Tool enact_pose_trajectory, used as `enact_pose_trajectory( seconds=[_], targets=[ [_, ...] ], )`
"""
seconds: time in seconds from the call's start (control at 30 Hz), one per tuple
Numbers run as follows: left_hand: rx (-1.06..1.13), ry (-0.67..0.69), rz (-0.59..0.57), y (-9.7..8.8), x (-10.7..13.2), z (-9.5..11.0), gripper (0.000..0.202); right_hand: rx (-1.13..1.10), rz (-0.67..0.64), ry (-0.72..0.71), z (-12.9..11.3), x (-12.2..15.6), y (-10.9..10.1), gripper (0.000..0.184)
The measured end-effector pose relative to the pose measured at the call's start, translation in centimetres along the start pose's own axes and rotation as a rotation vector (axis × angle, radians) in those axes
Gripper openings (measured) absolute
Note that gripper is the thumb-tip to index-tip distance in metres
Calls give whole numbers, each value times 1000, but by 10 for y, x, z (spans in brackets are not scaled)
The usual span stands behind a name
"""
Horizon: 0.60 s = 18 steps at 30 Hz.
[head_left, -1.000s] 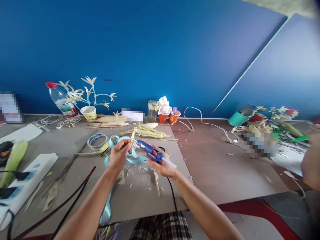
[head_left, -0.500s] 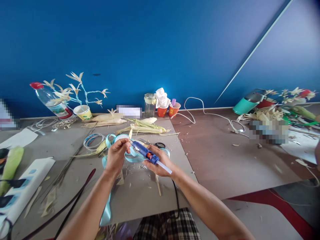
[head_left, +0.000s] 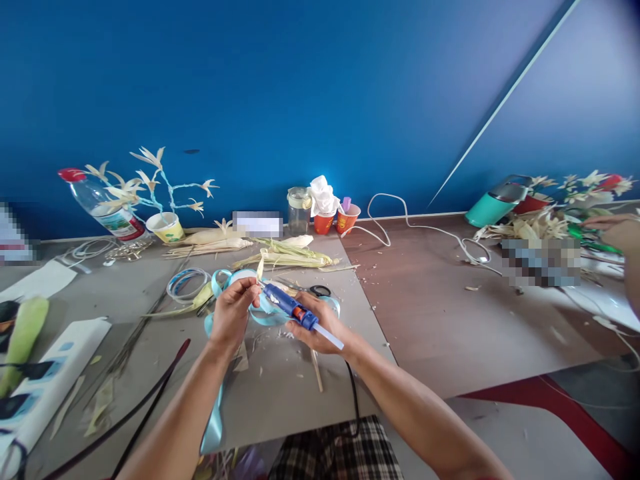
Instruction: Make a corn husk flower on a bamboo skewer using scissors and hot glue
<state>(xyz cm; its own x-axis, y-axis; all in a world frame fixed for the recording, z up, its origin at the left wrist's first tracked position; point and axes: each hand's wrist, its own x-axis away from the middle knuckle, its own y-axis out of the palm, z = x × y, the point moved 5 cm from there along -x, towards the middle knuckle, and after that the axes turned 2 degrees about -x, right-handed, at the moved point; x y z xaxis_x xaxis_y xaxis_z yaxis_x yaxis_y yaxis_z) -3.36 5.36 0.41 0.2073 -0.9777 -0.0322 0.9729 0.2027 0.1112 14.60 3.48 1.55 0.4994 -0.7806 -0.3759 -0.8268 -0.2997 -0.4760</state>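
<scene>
My left hand (head_left: 234, 313) pinches a small pale corn-husk strip (head_left: 260, 267) that stands up above the fingers. My right hand (head_left: 320, 325) grips a blue hot glue gun (head_left: 290, 307) with a clear glue stick at its back; the nozzle points left at the base of the husk piece. Both hands hover over a grey board (head_left: 280, 380). A light blue ribbon (head_left: 215, 407) loops under the hands and trails toward me. The gun's black cord (head_left: 354, 400) runs down off the board.
Corn husks (head_left: 285, 253) lie behind the hands. Further back stand a bottle (head_left: 100, 207), a yellow cup with a husk-flower branch (head_left: 167, 227), a jar (head_left: 299, 210) and orange cups (head_left: 340, 217). A power strip (head_left: 45, 380) lies left. Another person's hand (head_left: 617, 230) works at the right.
My hands keep the husk piece and glue gun almost still. The view shifted slightly. Another person's hand has come into sight at the right edge.
</scene>
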Motion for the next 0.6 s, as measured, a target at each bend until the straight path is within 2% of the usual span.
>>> enact_pose_trajectory(
  seconds=[0.27,0.47,0.6],
  targets=[
    [15,12,10,-2,0,-2,19,-10,-39,38,0,0,1,19],
    [27,26,-6,-1,0,-1,16,29,8,47,1,0,-3,18],
    [18,24,4,-1,0,-1,15,52,-11,63,-1,1,-3,16]
  ],
)
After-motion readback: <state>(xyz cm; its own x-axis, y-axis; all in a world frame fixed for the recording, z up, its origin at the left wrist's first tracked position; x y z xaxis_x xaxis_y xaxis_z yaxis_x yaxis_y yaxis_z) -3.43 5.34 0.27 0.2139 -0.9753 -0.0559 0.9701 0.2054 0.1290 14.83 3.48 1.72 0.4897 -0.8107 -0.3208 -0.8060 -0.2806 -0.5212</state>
